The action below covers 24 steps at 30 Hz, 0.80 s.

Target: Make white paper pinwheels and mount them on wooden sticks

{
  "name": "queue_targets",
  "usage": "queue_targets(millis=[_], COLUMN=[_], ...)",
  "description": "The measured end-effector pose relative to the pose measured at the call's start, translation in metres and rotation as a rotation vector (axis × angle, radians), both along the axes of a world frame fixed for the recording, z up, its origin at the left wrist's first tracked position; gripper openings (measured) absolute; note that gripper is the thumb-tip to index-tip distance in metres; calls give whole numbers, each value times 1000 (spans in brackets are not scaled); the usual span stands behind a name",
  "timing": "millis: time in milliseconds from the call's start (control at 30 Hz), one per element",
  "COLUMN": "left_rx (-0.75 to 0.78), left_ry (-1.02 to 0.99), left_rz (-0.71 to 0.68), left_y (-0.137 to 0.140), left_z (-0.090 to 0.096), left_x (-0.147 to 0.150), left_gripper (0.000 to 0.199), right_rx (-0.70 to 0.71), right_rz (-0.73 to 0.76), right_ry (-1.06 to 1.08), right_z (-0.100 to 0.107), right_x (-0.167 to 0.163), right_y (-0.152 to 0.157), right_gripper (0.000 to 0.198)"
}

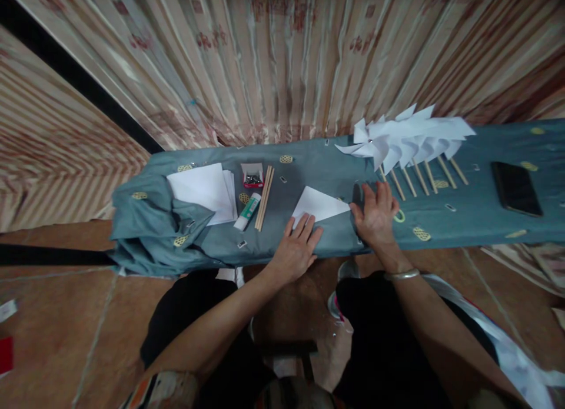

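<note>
A sheet of white paper folded into a triangle (318, 203) lies flat on the cloth in front of me, its sharp tip pointing right. The fingertips of my left hand (295, 247) rest on its lower left edge, outstretched and a little apart. At the tip, my right hand (376, 213) lies palm down with its fingers loosely extended, the thumb touching or very close to the paper. Neither hand grips anything. Just left of the paper are several wooden sticks (264, 198), a green and white glue stick (248, 212) and a small open box of metal pins (253, 176).
White paper pinwheels (408, 139) on sticks lie overlapping in a row at the back right. A black phone (516, 188) is at the far right. Stacked white paper (203, 188) sits left on the bunched grey-green cloth (141, 220). A pleated curtain (286, 62) hangs behind.
</note>
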<state>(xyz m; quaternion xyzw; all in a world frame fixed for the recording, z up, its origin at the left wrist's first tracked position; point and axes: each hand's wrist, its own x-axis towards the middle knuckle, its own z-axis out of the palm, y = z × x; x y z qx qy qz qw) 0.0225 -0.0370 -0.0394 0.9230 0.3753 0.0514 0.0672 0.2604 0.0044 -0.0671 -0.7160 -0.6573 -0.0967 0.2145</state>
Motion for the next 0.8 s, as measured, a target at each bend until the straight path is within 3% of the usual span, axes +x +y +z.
queue_targets(millis=[133, 500, 800], left_rx=[13, 56, 82], left_ry=[6, 13, -104], left_rz=[1, 51, 93], left_y=[-5, -36, -33], left_z=[-3, -10, -16], left_x=[-7, -60, -59], left_gripper=[70, 66, 59], right_rx=[-8, 2, -75], right_rz=[-3, 49, 325], right_ry=[-2, 100, 183], right_z=[3, 7, 17], right_x=[2, -2, -15], right_y=[0, 1, 8], right_gripper=[56, 48, 45])
